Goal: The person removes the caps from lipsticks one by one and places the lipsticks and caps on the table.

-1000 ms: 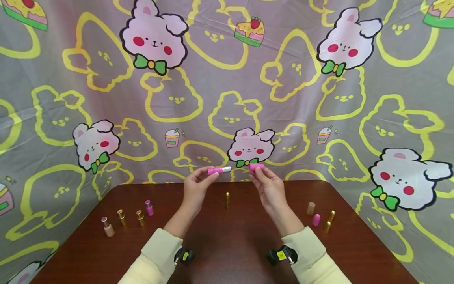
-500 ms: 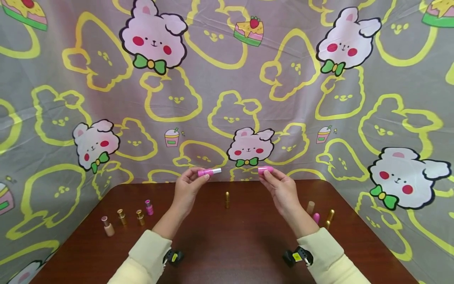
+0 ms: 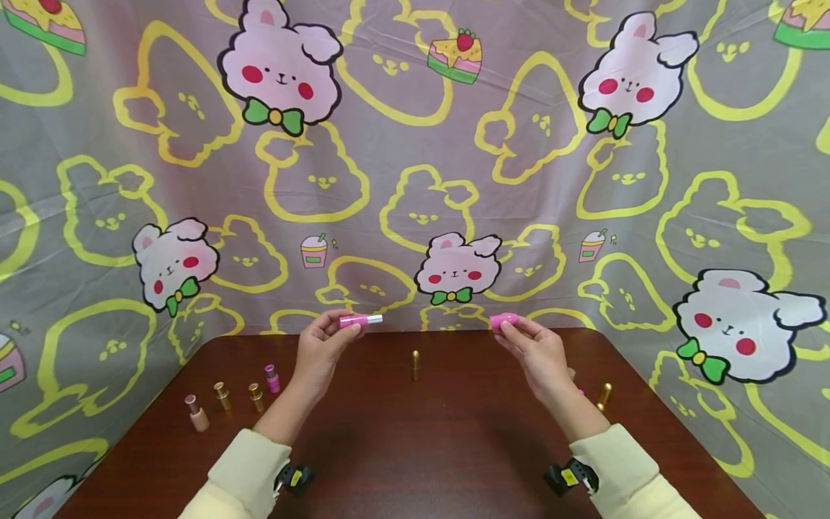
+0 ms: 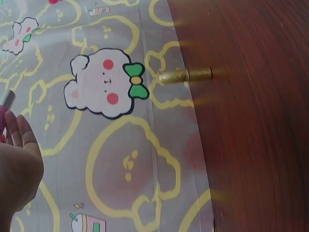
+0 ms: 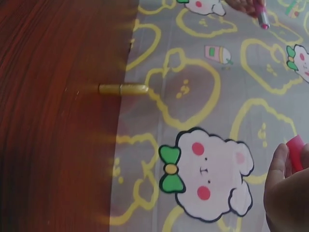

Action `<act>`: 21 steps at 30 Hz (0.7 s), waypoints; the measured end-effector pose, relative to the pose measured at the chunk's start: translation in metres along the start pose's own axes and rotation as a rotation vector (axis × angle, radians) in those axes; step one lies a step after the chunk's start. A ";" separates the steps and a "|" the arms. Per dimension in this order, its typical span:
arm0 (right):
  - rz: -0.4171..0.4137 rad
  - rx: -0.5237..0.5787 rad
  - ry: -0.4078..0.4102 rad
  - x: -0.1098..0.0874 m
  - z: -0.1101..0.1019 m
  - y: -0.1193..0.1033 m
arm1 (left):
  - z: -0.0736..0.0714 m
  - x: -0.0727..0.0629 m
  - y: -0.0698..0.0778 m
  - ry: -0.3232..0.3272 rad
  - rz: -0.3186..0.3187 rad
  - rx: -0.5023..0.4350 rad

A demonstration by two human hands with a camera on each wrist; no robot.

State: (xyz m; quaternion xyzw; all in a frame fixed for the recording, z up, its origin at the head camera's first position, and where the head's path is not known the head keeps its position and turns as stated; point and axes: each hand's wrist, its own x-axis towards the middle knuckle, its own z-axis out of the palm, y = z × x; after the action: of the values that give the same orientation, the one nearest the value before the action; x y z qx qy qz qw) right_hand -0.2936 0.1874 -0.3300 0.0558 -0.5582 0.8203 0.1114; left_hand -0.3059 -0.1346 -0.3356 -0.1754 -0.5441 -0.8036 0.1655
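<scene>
My left hand (image 3: pixel 324 353) pinches an uncapped pink lipstick tube (image 3: pixel 353 321), its silver collar pointing right. The matching pink cap (image 3: pixel 502 321) is held between the thumb and fingers of my right hand (image 3: pixel 538 355). Both are raised above the far edge of the table, with a wide gap between them. In the right wrist view the cap (image 5: pixel 295 153) shows at the right border, partly hidden by the fingers, and the silver-ended tube (image 5: pixel 262 18) at the top. Midway between the hands, a gold lipstick (image 3: pixel 416 366) stands upright on the table.
Uncapped tubes stand at the left: a beige one (image 3: pixel 197 416), two gold ones (image 3: pixel 222 396) and a pink one (image 3: pixel 271 379). At the right, gold caps (image 3: pixel 604 395) stand partly behind my right forearm. A patterned cloth (image 3: pixel 402 144) hangs behind the dark wooden table (image 3: pixel 415 447).
My hands have moved apart, the left one leftward with the tube and the right one rightward with the cap. My right forearm now covers more of the pieces at the right.
</scene>
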 end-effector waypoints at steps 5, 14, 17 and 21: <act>0.007 -0.045 -0.002 -0.001 -0.014 -0.002 | -0.016 -0.001 0.006 0.008 -0.001 0.067; 0.008 -0.135 -0.019 -0.005 -0.042 -0.007 | -0.048 -0.010 0.015 0.050 -0.021 0.150; 0.064 -0.207 0.020 -0.007 -0.052 -0.011 | -0.059 -0.013 0.017 0.062 -0.005 0.186; 0.112 -0.314 0.057 -0.009 -0.065 -0.017 | -0.072 -0.016 0.019 0.101 -0.003 0.252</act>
State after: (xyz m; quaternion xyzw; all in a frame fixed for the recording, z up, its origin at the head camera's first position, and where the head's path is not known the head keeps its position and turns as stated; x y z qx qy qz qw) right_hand -0.2784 0.2531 -0.3408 -0.0164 -0.6784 0.7292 0.0887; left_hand -0.2908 -0.2074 -0.3529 -0.1117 -0.6319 -0.7370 0.2121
